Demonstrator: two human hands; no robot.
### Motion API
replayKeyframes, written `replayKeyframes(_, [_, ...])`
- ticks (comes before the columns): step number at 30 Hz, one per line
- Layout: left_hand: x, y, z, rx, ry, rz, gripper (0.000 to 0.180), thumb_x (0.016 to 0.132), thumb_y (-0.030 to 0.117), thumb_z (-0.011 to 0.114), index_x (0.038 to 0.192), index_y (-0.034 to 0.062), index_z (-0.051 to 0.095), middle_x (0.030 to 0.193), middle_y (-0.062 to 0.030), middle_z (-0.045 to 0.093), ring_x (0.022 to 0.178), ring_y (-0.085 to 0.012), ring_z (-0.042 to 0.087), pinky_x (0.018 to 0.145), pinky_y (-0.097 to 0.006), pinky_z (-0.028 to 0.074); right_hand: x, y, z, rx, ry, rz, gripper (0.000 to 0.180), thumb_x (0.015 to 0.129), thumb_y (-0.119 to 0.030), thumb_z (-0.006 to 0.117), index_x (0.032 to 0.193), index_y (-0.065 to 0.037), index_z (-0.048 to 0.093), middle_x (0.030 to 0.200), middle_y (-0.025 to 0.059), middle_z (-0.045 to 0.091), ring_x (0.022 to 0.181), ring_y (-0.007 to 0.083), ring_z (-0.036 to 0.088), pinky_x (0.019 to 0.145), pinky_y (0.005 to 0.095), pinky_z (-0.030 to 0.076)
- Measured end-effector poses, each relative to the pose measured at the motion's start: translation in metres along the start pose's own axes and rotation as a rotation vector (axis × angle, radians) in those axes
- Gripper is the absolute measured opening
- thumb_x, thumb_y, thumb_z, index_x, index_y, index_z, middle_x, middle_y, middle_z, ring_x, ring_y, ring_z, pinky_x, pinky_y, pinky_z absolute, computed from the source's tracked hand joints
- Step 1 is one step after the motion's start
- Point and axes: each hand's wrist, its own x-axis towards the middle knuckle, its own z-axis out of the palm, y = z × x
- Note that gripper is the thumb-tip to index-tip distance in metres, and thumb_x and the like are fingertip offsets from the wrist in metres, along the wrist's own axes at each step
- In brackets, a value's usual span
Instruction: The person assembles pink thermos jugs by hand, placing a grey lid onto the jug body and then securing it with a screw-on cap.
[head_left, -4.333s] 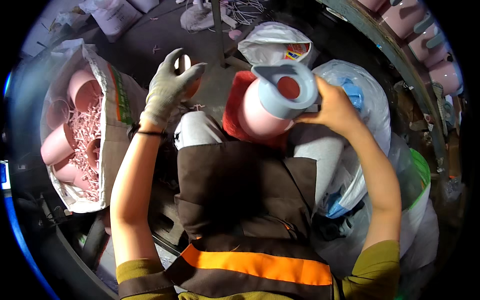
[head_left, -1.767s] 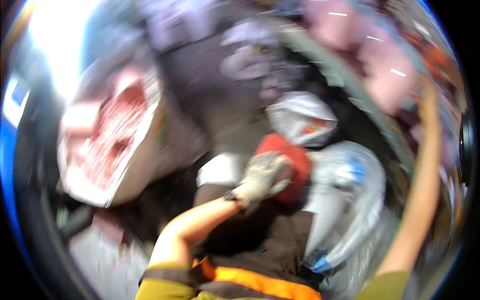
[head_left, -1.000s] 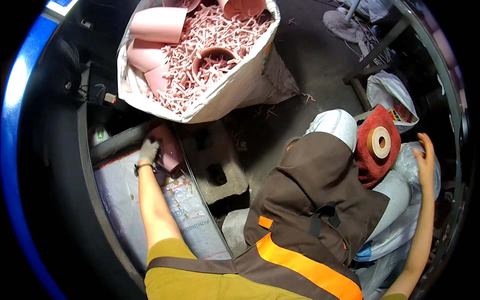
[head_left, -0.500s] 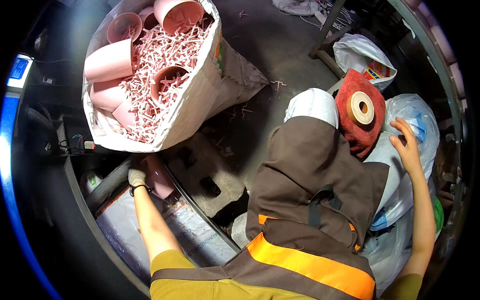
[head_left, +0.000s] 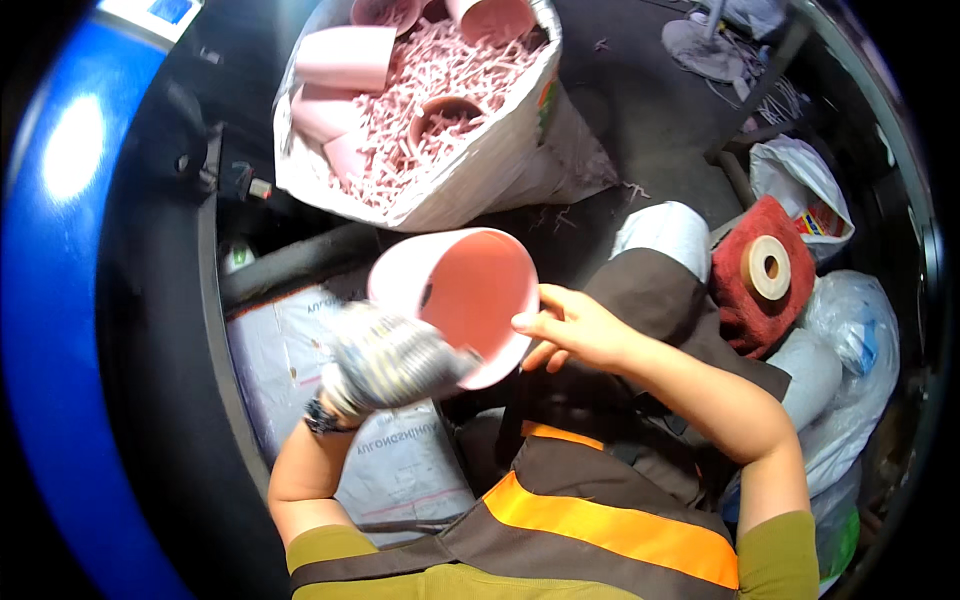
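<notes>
In front of me is a pink plastic pot (head_left: 505, 265), tilted with its open mouth toward the right. My left hand (head_left: 395, 355), in a striped knit glove and blurred by motion, holds the pot's near side with fingers over the rim. My bare right hand (head_left: 580, 328) has its thumb and fingers at the right side of the rim, pinching it. Beyond the pot stands a large white woven sack (head_left: 450, 185), filled with thin pink plastic scraps (head_left: 440, 75) and several similar pink pots (head_left: 345, 58).
On the right, a roll of tape (head_left: 757, 268) lies on a red cloth (head_left: 735, 310) over my knee. Clear plastic bags (head_left: 870, 340) are beside it. At the lower left lies white printed sheeting (head_left: 400, 470). A blue machine panel (head_left: 60, 300) rises at the far left.
My left hand has come up from the lower left with the pink pot. My right hand has moved left from the plastic bags to the pot's rim. The view has shifted left.
</notes>
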Motion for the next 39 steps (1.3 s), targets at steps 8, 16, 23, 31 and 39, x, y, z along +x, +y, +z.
replayKeyframes(8, [0.144, 0.037, 0.069, -1.319, 0.505, -0.843, 0.033, 0.105, 0.029, 0.047, 0.121, 0.0037, 0.060, 0.077, 0.0042, 0.054, 0.063, -0.0051, 0.045, 0.059, -0.020, 0.040, -0.110, 0.052, -0.068, 0.384, 0.749, -0.478, 0.029, 0.102, -0.022, 0.052, 0.124, -0.005, 0.061, 0.085, 0.0041, 0.068, 0.066, 0.0122, 0.063, 0.058, 0.0248, 0.049])
replayKeyframes(16, [0.246, 0.077, 0.071, -1.266, 0.437, -0.299, 0.055, 0.104, 0.045, 0.043, 0.066, 0.0078, 0.056, 0.064, 0.0000, 0.051, 0.056, -0.0123, 0.045, 0.054, -0.032, 0.037, -0.202, 0.029, -0.106, -0.070, 0.808, -0.903, 0.026, 0.097, -0.013, 0.058, 0.121, -0.004, 0.061, 0.121, 0.0088, 0.063, 0.103, 0.0164, 0.060, 0.089, 0.0307, 0.047])
replayKeyframes(23, [0.280, 0.090, 0.033, -0.209, -0.005, 0.574, 0.036, 0.080, 0.044, 0.070, 0.062, 0.0149, 0.059, 0.061, -0.0068, 0.053, 0.055, -0.0294, 0.055, 0.052, -0.042, 0.040, -0.245, -0.044, -0.087, -1.949, 1.090, -0.885, 0.026, 0.084, -0.018, 0.063, 0.104, -0.003, 0.068, 0.111, 0.0127, 0.065, 0.099, 0.0262, 0.062, 0.088, 0.0380, 0.047])
replayKeyframes(31, [0.291, 0.080, 0.019, -0.292, -0.148, 0.407, 0.040, 0.079, 0.045, 0.071, 0.062, 0.0123, 0.057, 0.063, -0.0069, 0.057, 0.052, -0.0242, 0.053, 0.052, -0.037, 0.041, -0.266, -0.082, -0.073, -1.717, 0.886, -0.840, 0.010, 0.080, -0.019, 0.063, 0.073, -0.011, 0.061, 0.071, 0.0036, 0.062, 0.069, 0.0229, 0.062, 0.059, 0.0385, 0.047])
replayKeyframes(39, [0.200, 0.053, 0.045, -0.772, -0.126, -0.063, 0.026, 0.093, 0.020, 0.050, 0.072, 0.0047, 0.054, 0.071, -0.0104, 0.054, 0.068, -0.0248, 0.055, 0.062, -0.037, 0.043, -0.185, -0.162, -0.074, -0.952, 0.994, -1.108, 0.031, 0.097, -0.030, 0.060, 0.108, -0.002, 0.066, 0.099, 0.0160, 0.066, 0.092, 0.0323, 0.065, 0.084, 0.0390, 0.050])
